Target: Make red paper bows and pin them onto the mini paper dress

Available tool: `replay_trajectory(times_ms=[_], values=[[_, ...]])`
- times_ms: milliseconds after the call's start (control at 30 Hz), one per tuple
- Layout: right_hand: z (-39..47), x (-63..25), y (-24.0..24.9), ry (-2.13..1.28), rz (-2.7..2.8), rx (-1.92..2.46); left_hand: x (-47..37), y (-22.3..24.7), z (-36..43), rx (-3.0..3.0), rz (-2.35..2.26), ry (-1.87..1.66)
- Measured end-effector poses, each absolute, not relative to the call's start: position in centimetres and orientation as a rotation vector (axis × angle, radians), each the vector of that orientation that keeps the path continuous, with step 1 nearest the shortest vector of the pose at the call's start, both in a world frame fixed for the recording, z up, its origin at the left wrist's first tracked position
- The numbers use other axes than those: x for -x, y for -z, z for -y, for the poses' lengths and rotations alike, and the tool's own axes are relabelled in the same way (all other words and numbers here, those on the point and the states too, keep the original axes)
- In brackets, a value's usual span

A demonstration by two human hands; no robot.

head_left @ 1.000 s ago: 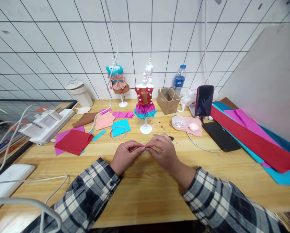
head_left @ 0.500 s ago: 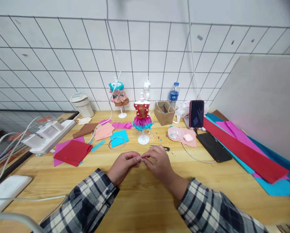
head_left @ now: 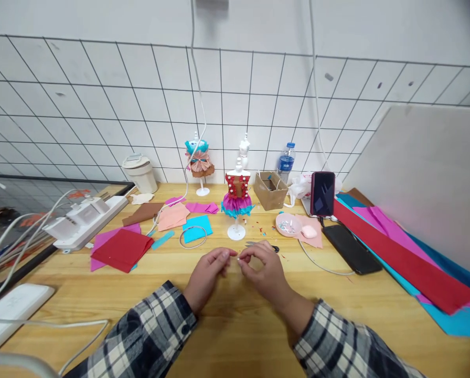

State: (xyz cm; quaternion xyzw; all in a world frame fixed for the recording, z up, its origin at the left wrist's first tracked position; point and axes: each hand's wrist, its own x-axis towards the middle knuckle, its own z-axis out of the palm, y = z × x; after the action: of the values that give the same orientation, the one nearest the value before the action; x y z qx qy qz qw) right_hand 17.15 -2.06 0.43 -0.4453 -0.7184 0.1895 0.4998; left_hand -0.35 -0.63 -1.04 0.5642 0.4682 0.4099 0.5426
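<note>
My left hand [head_left: 208, 274] and my right hand [head_left: 267, 274] meet above the table, fingertips a small gap apart. Thumb and forefinger of the right pinch a tiny whitish thing [head_left: 238, 259], too small to name. The left hand's thumb and fingers are pressed together; whatever they hold is hidden. Just beyond, partly covered by my right hand, lie small scissors [head_left: 275, 249]. Behind stands a white mini dress form [head_left: 236, 232] wearing a red and brown top [head_left: 238, 186] with white beads and a magenta skirt [head_left: 237, 205] edged in blue.
A pink dish [head_left: 288, 224] of small bits sits right of the form, near a cardboard box [head_left: 272, 197], phone [head_left: 323, 194] and black power bank [head_left: 352, 249]. Red paper [head_left: 127, 249], blue paper [head_left: 203, 227] and a hoop [head_left: 193, 245] lie left. Another dressed form [head_left: 202, 165] stands behind.
My fingertips have come slightly apart, showing the tiny whitish thing in the right pinch. The whole view has shifted a little, so everything sits lower and further right.
</note>
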Motion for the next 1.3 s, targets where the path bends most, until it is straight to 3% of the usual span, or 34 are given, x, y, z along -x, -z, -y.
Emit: replay_trajectory(times_ms=[167,367,567,733,867,1067,1167,1300], values=[[-0.4,-18.3,-2.0,-0.625,1.415,1.054,0.3,1.8,-4.2,-1.614,-1.454,-1.293],[-2.5,-17.5,-5.4,-1.022,1.212,0.768,-2.0,2.2,-7.8,-1.967,-1.37,-1.157],[-2.4,-16.7,-7.3,-1.696,0.818,0.287,-2.0,2.7,-8.8,-2.043,-1.374,-1.011],[-2.4,-17.5,-7.8,-1.805,0.725,0.201,-1.5,2.1,-8.1,-2.073,-1.373,-0.985],[-2.7,-19.1,-8.6,-1.476,1.127,0.443,-1.7,1.0,-6.6,-2.092,-1.297,-0.981],[-2.5,-21.4,-10.6,-0.187,1.56,0.988,-2.4,0.5,-4.5,-2.231,-1.289,-0.932],[-2.2,-21.8,-11.4,0.066,1.611,1.054,-2.5,0.5,-4.0,-2.293,-1.315,-0.95],[-1.8,-21.8,-11.7,0.144,1.71,1.024,-2.5,0.5,-3.9,-2.316,-1.337,-0.995]])
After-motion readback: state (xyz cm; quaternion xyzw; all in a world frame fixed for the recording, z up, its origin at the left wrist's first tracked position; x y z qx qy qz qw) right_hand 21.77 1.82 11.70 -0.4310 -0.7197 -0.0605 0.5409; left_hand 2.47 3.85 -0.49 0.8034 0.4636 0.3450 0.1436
